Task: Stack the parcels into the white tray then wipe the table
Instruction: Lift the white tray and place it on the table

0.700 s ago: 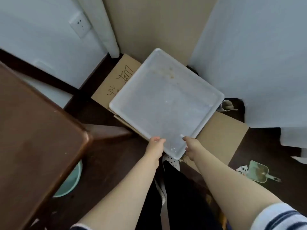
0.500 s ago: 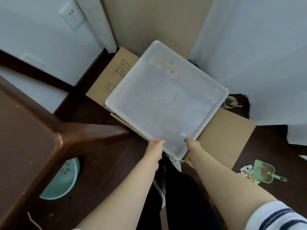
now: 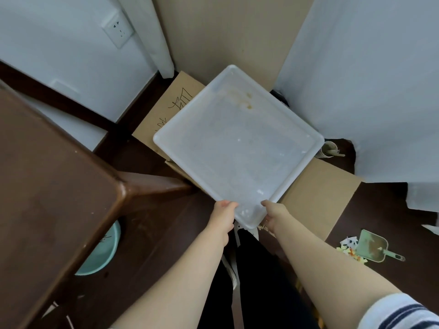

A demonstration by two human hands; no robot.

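Note:
A large white tray, empty with a few yellowish stains near its far corner, is held above the floor in the room's corner. My left hand grips its near corner from the left, and my right hand grips the same corner from the right. The tray is turned like a diamond, its far corner pointing at the wall. The brown wooden table fills the left side of the view; its corner lies left of the tray. No parcels are in sight.
Flattened cardboard lies on the dark floor under the tray. A teal basin sits under the table. A green scoop and paper scraps lie at the right. A paper cup stands by the wall.
The tray has been lifted and drawn a little toward me, both hands still on its near corner. The view has swung, so more of the table shows at left.

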